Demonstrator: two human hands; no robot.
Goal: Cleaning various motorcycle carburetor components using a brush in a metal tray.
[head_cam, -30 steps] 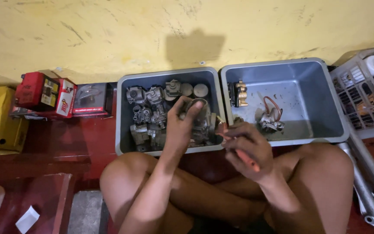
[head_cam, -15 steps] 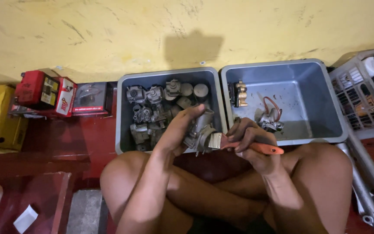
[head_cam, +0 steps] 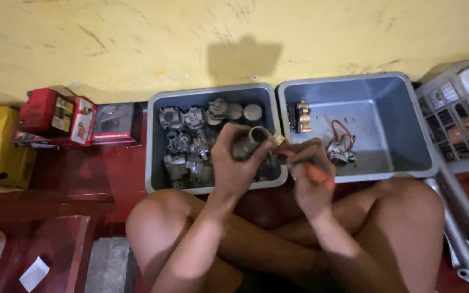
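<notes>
Up comes the metal carburettor part (head_cam: pixel 252 142), lifted a touch higher than half a second ago, and the orange-handled tool (head_cam: pixel 315 172) has swung in from pointing sideways to pressing at the part's brass end. Head view: left hand (head_cam: pixel 233 163) is clamped around the part, held above the front edge of the left grey tub (head_cam: pixel 156 146), which is packed with similar metal parts. Right hand (head_cam: pixel 310 176) is wrapped tight on the tool, both hands nearly touching. Right grey tub (head_cam: pixel 408 125) holds a brass-fitted piece (head_cam: pixel 299 116) and a part with red wire (head_cam: pixel 342 145). Red boxes (head_cam: pixel 61 115) sit left against the yellow wall.
</notes>
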